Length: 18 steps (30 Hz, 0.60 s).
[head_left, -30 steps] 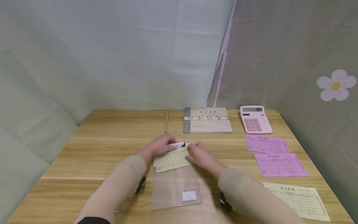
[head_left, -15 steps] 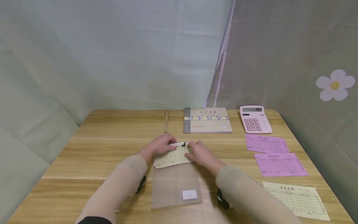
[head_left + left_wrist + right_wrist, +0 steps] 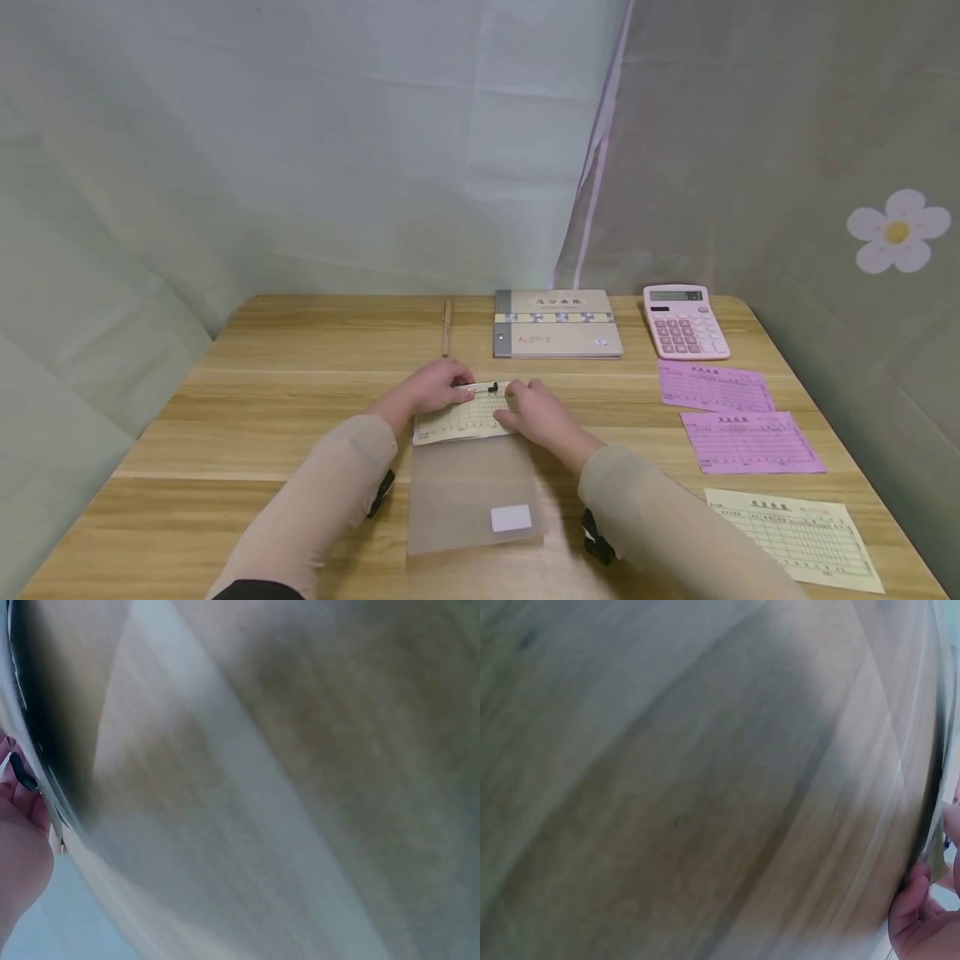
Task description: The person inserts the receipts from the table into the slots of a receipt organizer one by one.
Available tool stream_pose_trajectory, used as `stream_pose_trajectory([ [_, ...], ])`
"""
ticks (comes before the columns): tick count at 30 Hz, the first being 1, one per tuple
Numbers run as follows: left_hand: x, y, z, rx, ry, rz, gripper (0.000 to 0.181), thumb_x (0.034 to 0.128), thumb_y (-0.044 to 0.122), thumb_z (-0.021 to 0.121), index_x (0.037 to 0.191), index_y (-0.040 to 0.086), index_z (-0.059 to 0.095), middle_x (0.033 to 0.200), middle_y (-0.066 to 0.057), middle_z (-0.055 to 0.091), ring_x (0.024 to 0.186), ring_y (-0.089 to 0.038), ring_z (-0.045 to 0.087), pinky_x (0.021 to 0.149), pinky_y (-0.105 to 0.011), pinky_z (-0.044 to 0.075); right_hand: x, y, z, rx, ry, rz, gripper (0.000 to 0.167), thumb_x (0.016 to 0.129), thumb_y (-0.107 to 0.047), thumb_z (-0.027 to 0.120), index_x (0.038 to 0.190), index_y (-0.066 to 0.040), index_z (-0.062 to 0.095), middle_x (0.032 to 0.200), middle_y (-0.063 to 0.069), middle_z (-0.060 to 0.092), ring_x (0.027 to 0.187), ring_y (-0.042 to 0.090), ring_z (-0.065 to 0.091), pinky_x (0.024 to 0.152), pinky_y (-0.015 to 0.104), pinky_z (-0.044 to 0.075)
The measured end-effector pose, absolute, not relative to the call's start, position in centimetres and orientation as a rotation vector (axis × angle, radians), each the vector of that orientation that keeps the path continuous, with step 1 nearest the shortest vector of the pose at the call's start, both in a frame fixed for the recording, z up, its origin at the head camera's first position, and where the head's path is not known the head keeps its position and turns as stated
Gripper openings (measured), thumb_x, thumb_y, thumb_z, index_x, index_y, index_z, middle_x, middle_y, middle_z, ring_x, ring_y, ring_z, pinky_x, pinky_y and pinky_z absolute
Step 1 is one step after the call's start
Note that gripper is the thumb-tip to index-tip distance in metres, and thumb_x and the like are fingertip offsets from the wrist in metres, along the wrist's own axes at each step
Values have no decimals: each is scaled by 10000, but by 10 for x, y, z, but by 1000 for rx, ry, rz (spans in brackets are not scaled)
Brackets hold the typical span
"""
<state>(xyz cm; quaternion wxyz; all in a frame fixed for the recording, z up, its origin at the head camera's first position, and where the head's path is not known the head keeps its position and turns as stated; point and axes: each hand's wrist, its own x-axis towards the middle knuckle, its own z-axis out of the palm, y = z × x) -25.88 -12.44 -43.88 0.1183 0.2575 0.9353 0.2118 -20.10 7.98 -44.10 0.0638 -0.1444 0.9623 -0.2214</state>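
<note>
Folder [image 3: 459,496] under both hands, table centre

Translucent plastic, long axis pointing away from the person, flat on the wood-grain table [image 3: 187,433]; white rectangular label [image 3: 511,518] near right. Gridded yellow form [image 3: 453,422] lies nearly crosswise over its far part. Right hand [image 3: 538,412] pinches the form's right edge; left hand [image 3: 435,387] grips the slim clip [image 3: 483,387] at the far edge.

Looks like an office-type desk, to judge by the calculator [image 3: 686,322], bound book [image 3: 558,324] and printed forms [image 3: 453,423] on a wooden table [image 3: 262,417]; backed by hanging cloth [image 3: 315,150], with a flower [image 3: 897,232] on the right, like a curtained-off corner
</note>
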Motion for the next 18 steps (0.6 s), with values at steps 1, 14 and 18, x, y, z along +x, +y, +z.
stream_pose_trajectory([
  [1, -258, -124, -438, 761, 2742, 615, 232, 882, 269, 650, 1048, 107, 652, 981, 1, 599, 959, -178, 544, 899, -391, 422, -201, 80, -441, -435, 2908, -662, 453, 868, -392, 650, 1158, -52, 574, 997, 163, 541, 760, 203, 530, 716, 382, 500],
  [14, -247, -123, -444, 786, 2839, 575, 295, 864, 316, 662, 1087, 128, 622, 1120, -58, 560, 1087, -269, 486, 974, -469, 322, -199, 99, -438, -458, 2882, -759, 474, 849, -405, 669, 1146, -47, 583, 987, 164, 519, 771, 220, 525, 693, 390, 484],
  [18, -246, -124, -445, 792, 2846, 556, 327, 859, 338, 667, 1108, 136, 605, 1125, -45, 550, 1105, -266, 464, 975, -474, 310, -203, 134, -432, -489, 2874, -800, 517, 854, -373, 666, 1216, -20, 561, 1014, 162, 536, 841, 239, 535, 748, 421, 485],
])
